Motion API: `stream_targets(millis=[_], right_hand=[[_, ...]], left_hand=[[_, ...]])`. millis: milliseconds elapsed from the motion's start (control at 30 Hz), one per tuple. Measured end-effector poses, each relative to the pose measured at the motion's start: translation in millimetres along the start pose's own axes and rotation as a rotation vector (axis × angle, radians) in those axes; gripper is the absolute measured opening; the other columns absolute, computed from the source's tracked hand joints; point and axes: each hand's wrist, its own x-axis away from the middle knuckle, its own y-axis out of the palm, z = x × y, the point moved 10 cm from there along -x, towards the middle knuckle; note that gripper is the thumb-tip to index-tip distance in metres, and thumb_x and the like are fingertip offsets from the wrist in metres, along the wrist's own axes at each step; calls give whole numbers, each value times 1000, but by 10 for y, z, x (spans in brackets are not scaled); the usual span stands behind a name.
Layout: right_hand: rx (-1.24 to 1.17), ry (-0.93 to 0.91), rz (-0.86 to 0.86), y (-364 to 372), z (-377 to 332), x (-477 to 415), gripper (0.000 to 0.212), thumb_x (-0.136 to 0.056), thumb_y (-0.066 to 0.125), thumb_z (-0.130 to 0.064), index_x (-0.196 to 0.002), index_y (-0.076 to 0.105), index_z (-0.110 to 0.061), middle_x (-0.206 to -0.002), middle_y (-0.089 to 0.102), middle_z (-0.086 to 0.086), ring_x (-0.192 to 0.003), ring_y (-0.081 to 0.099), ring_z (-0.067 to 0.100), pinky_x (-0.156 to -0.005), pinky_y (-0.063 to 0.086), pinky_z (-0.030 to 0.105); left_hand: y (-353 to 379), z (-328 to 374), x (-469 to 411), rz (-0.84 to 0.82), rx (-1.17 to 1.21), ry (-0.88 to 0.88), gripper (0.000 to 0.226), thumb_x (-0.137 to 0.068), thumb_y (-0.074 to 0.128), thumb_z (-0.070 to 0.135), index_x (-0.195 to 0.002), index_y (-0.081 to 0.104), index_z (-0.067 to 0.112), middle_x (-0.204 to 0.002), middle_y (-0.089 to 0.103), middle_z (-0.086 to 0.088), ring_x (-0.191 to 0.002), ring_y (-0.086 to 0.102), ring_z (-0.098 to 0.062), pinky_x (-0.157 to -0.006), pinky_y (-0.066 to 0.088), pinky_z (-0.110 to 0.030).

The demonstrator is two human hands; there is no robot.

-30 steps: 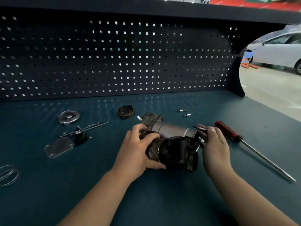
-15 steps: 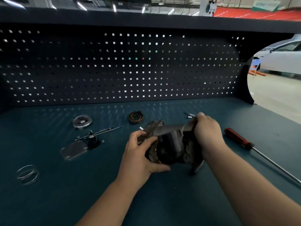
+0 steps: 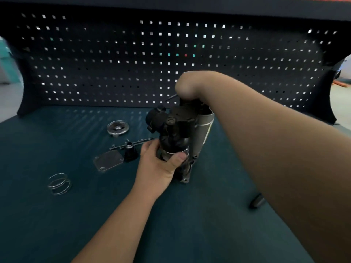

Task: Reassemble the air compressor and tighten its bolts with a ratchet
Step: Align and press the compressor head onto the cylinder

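Note:
The dark air compressor (image 3: pixel 177 133) stands upright on the teal bench, its silver motor cylinder (image 3: pixel 202 130) on the right side. My left hand (image 3: pixel 159 164) grips its lower body, thumb across the front. My right hand (image 3: pixel 190 84) grips the compressor's top from above, fingers hidden behind the hand. A thin metal pin (image 3: pixel 171 97) pokes out left under that hand. No ratchet is in view.
Loose parts lie left of the compressor: a round metal disc (image 3: pixel 117 128), a flat cover plate (image 3: pixel 108 160), a black cone piece on a thin rod (image 3: pixel 130 150), a wire spring (image 3: pixel 59 184). A dark handle tip (image 3: pixel 256 203) shows under my right forearm. Pegboard (image 3: pixel 114 63) walls the back.
The compressor went from lying on its side to standing upright. My right hand rose from its right end to its top, and my left hand stayed on its body. The view shifted right.

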Motion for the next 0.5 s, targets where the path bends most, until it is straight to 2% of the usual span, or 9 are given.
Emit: stream_targets(millis=[67, 133, 167, 200, 233, 267, 367, 433, 500], right_hand=[[120, -18, -52, 100, -72, -99, 19, -97, 33, -2, -97, 52, -1, -117, 51, 21, -81, 45, 25, -75, 32, 29], [194, -45, -78, 201, -157, -184, 19, -97, 34, -2, -80, 43, 0, -100, 43, 15, -70, 43, 22, -74, 34, 31], [239, -49, -85, 237, -205, -249, 21, -97, 35, -2, -79, 46, 2, -98, 42, 13, -69, 44, 22, -75, 36, 32], [272, -63, -93, 262, -248, -304, 19, -96, 37, -4, -87, 51, 4, -96, 43, 12, -72, 47, 24, -77, 41, 35], [295, -81, -111, 285, -293, -340, 19, -96, 38, -5, -98, 54, 5, -94, 45, 11, -77, 51, 26, -79, 45, 37], [315, -95, -133, 303, -320, -375, 19, -94, 39, -6, -101, 55, 2, -90, 47, 10, -78, 53, 27, -77, 49, 38], [261, -101, -267, 359, -237, -461, 18, -93, 42, -7, -79, 53, -4, -85, 56, 11, -60, 51, 21, -49, 41, 26], [186, -116, -283, 307, -127, -495, 23, -96, 45, -16, -79, 59, -8, -92, 62, 11, -62, 53, 21, -49, 42, 25], [118, -114, -234, 223, 39, -520, 30, -97, 50, -34, -78, 61, -14, -93, 61, 3, -70, 56, 19, -57, 41, 27]], left_hand=[[90, -5, -15, -54, 46, -8, 85, -45, 67, 85, -105, 63, 26, -120, 55, -11, -110, 57, -18, -96, 48, -46], [113, -26, -24, -80, 75, -31, 86, -50, 71, 78, -113, 61, 20, -122, 57, -13, -114, 57, -23, -97, 47, -50], [99, -48, -36, -83, 92, -44, 82, -53, 72, 74, -115, 60, 21, -122, 58, -13, -116, 56, -24, -98, 46, -50], [72, -81, -55, -81, 116, -61, 78, -55, 72, 69, -115, 61, 21, -123, 58, -14, -116, 57, -25, -99, 46, -50], [38, -111, -68, -77, 142, -75, 74, -55, 70, 68, -114, 62, 24, -123, 59, -13, -116, 57, -25, -100, 45, -48], [-5, -133, -82, -68, 152, -88, 71, -54, 69, 72, -111, 64, 29, -122, 61, -11, -114, 59, -21, -99, 47, -42], [-96, -92, -86, -55, 163, -95, 62, -43, 65, 88, -92, 65, 50, -103, 71, 14, -97, 64, 3, -78, 47, -9], [-77, -57, -106, -72, 169, -101, 56, -46, 69, 82, -92, 65, 49, -100, 70, 19, -95, 64, 5, -78, 47, -10], [-55, -50, -138, -72, 129, -108, 56, -52, 66, 73, -100, 63, 44, -110, 68, 9, -105, 62, -4, -90, 48, -25]])
